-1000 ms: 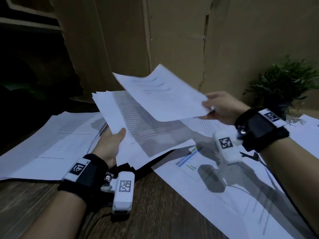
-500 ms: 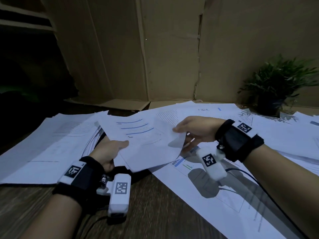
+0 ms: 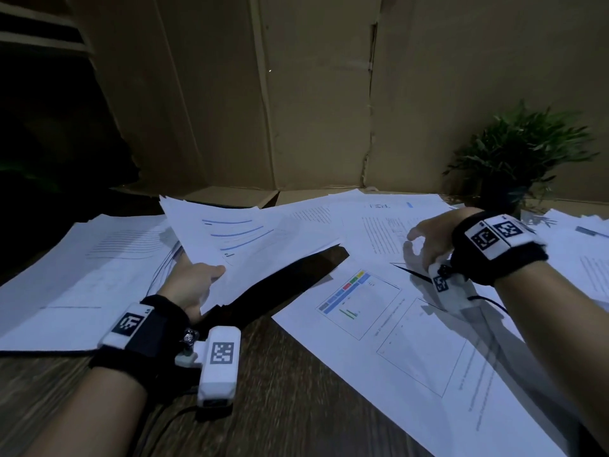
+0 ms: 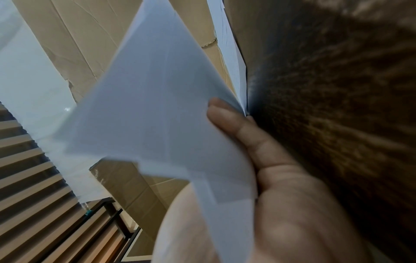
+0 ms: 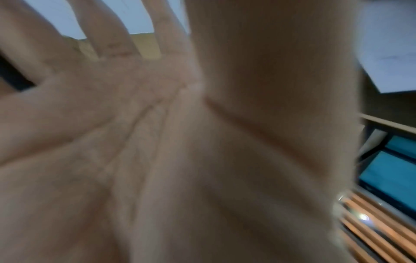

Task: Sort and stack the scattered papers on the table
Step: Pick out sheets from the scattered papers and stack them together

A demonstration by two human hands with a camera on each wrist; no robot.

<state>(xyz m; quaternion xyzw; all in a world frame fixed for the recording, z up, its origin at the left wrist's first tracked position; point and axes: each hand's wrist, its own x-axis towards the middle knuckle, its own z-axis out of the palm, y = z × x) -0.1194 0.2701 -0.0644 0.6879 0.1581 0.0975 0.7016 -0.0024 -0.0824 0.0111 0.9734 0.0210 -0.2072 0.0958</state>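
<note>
My left hand (image 3: pixel 194 285) holds a small stack of white papers (image 3: pixel 250 239) lifted off the table, thumb on top near its lower left corner; the top sheet carries blue lines. In the left wrist view the thumb (image 4: pixel 229 121) presses on that stack (image 4: pixel 146 106). My right hand (image 3: pixel 425 245) hovers empty over a printed text sheet (image 3: pixel 379 232) at the right, fingers spread and straight (image 5: pixel 108 35). A sheet with a coloured chart (image 3: pixel 359 305) lies flat in front of it. More loose papers (image 3: pixel 82 268) lie at the left.
A potted green plant (image 3: pixel 517 159) stands at the back right among further sheets (image 3: pixel 580 252). Brown cardboard panels (image 3: pixel 313 94) wall off the back. The dark wooden table (image 3: pixel 280 390) shows near me. A black cable runs from each wrist camera.
The right hand laid its sheet onto the stack in my left hand, let go and moved off to the right with spread fingers. The left hand kept its grip.
</note>
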